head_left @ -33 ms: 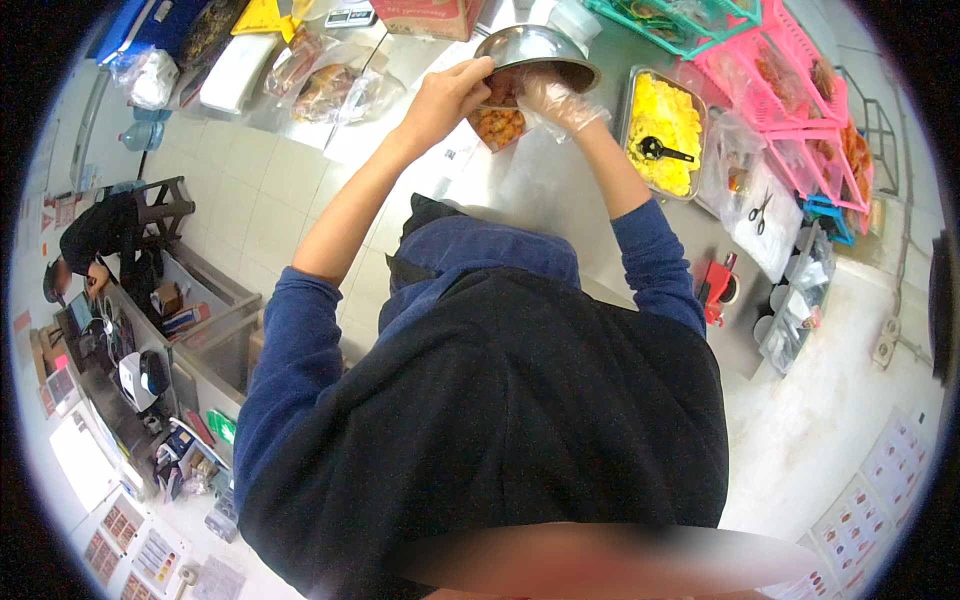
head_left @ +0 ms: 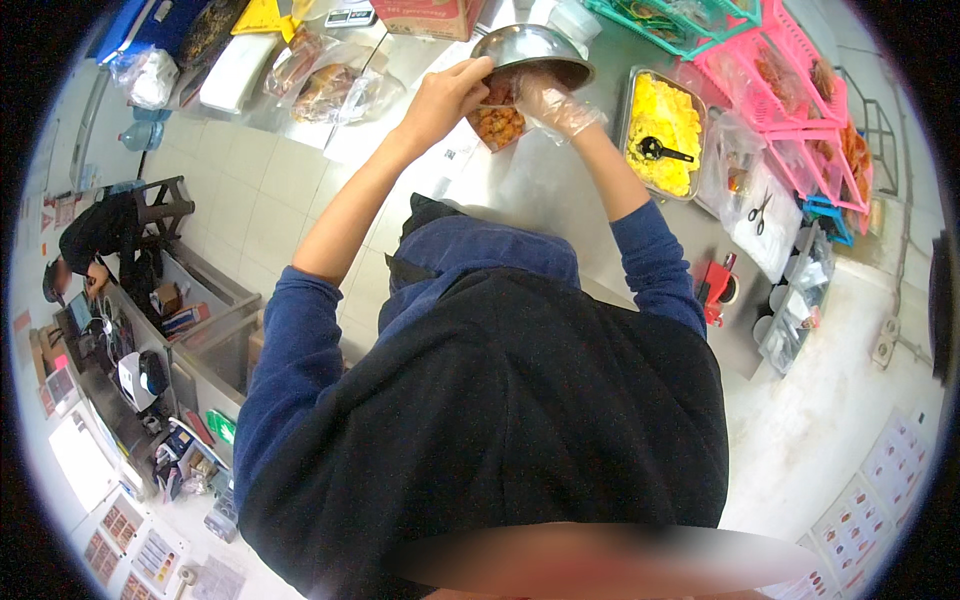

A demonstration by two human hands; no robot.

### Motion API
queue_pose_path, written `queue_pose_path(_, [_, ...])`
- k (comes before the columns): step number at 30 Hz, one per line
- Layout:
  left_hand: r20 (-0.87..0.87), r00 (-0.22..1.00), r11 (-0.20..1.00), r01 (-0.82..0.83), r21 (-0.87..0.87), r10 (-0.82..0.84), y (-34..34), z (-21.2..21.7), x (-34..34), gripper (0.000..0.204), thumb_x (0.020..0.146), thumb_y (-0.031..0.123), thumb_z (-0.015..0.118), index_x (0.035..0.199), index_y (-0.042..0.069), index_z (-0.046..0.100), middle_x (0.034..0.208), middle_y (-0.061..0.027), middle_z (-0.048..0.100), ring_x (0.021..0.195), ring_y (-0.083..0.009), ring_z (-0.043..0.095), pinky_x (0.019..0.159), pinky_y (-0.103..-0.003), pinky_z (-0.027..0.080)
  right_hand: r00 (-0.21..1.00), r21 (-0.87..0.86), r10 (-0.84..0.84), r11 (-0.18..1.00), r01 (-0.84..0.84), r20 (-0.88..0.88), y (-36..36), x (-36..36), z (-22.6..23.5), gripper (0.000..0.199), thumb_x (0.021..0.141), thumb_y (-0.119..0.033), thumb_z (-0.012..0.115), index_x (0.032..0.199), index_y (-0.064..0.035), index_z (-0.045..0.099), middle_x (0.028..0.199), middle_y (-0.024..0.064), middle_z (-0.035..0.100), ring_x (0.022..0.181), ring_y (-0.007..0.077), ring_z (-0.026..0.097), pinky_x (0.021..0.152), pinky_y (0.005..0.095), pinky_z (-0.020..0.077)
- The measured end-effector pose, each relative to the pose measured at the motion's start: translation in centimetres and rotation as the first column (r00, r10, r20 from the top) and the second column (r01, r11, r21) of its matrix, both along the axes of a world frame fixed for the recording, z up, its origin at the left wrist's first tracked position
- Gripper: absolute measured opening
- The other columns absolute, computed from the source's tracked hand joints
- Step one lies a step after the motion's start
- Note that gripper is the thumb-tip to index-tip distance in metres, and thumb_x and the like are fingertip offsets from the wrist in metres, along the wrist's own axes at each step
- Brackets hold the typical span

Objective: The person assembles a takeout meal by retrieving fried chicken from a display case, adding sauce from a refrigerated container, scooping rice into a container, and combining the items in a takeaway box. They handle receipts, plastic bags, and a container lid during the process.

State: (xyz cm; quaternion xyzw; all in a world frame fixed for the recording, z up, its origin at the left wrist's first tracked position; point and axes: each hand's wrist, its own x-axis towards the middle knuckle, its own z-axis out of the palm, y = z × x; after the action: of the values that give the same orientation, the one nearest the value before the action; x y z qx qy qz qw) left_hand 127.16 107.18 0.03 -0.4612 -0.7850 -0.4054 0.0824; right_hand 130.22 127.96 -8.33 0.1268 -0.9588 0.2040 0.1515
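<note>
My left hand (head_left: pixel 447 98) grips the near left rim of a steel mixing bowl (head_left: pixel 530 42), which is tipped on its side toward me. My right hand (head_left: pixel 552 105) wears a clear plastic glove and reaches to the bowl's mouth. Its fingertips are blurred and partly hidden against reddish food (head_left: pixel 503 88) there. Just under the tilted bowl, a small container of orange-brown food pieces (head_left: pixel 498 127) sits on the steel table. To the right of my gloved hand stands a metal pan (head_left: pixel 627 130) of yellow food, with a black scoop (head_left: pixel 665 150) lying in it.
Pink baskets (head_left: pixel 745 80) and a green basket (head_left: pixel 665 30) crowd the far right. Scissors (head_left: pixel 760 213) lie on a white packet, near a red tape dispenser (head_left: pixel 715 285). Bagged food (head_left: pixel 335 92) and a cardboard box (head_left: pixel 430 15) stand left. Another person (head_left: pixel 110 235) bends over a desk.
The bowl has shifted very slightly to the left, and my gloved right hand with it. My left hand keeps its hold on the rim.
</note>
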Motion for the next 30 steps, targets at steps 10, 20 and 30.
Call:
queue_pose_path(10, [0.406, 0.819, 0.869, -0.483, 0.106, 0.405, -5.8, -0.4, -3.7, 0.033, 0.089, 0.001, 0.063, 0.121, -0.001, 0.054, 0.09, -0.0159, 0.068, 0.075, -0.0232, 0.072, 0.056, -0.035, 0.062, 0.908, -0.406, 0.178, 0.914, -0.009, 0.38, -1.3, 1.1, -1.0, 0.036, 0.073, 0.005, 0.057, 0.104, -0.0066, 0.073, 0.096, 0.018, 0.07, 0.092, 0.0353, 0.067, 0.085, 0.0397, 0.0548])
queue_pose_path(20, [0.912, 0.397, 0.687, -0.691, 0.224, 0.102, -13.1, -12.7, 2.5, 0.023, 0.094, -0.003, 0.049, 0.112, -0.002, 0.035, 0.102, -0.0185, 0.057, 0.071, -0.0254, 0.068, 0.063, -0.041, 0.067, 0.859, -0.22, 0.117, 0.975, -0.005, 0.498, -1.3, -1.0, -1.8, 0.03, 0.071, 0.005, 0.057, 0.095, -0.0037, 0.073, 0.097, 0.0187, 0.071, 0.091, 0.0359, 0.067, 0.085, 0.0404, 0.0536])
queue_pose_path(30, [0.95, 0.311, 0.626, -0.74, 0.245, -0.004, -14.4, -19.8, 6.2, 0.025, 0.095, -0.002, 0.047, 0.101, 0.009, 0.026, 0.095, -0.0148, 0.053, 0.069, -0.0245, 0.065, 0.064, -0.045, 0.067, 0.84, 0.078, 0.001, 0.996, -0.052, 0.543, -2.8, -2.2, -4.0, 0.036, 0.07, 0.004, 0.059, 0.102, -0.0043, 0.074, 0.097, 0.0213, 0.071, 0.091, 0.0371, 0.068, 0.085, 0.0408, 0.0538])
